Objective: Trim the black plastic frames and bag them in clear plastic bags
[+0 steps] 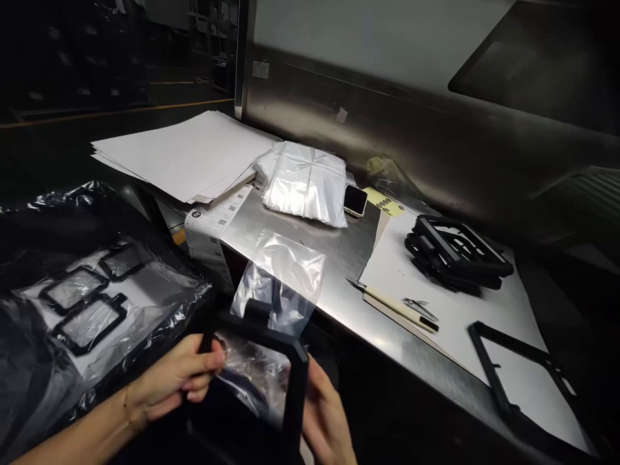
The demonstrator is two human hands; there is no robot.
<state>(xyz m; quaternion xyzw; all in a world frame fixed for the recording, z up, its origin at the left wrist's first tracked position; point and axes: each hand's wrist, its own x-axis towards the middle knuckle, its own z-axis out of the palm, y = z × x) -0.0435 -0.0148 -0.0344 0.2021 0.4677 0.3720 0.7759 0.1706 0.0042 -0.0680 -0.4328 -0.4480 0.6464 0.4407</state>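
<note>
My left hand (186, 368) is closed on the left side of a black plastic frame (294, 394), thumb and fingers pressed together. Around the frame's right side my right hand (327, 413) is curled, with some fingers hidden behind it. The frame is tilted in front of the table edge and slightly blurred. Just beyond it a clear plastic bag (295, 268) overlaps the table edge and hangs down. Crinkled clear plastic also shows through the frame's opening; whether it is the same bag I cannot tell.
On the metal table (334, 297) lie a paper stack (184, 152), a bundle of plastic bags (310, 184), a phone (355, 200), a craft knife (397, 307), stacked black frames (455, 252) and a single frame (504, 407). Left, a black-lined container (159, 329) holds bagged frames.
</note>
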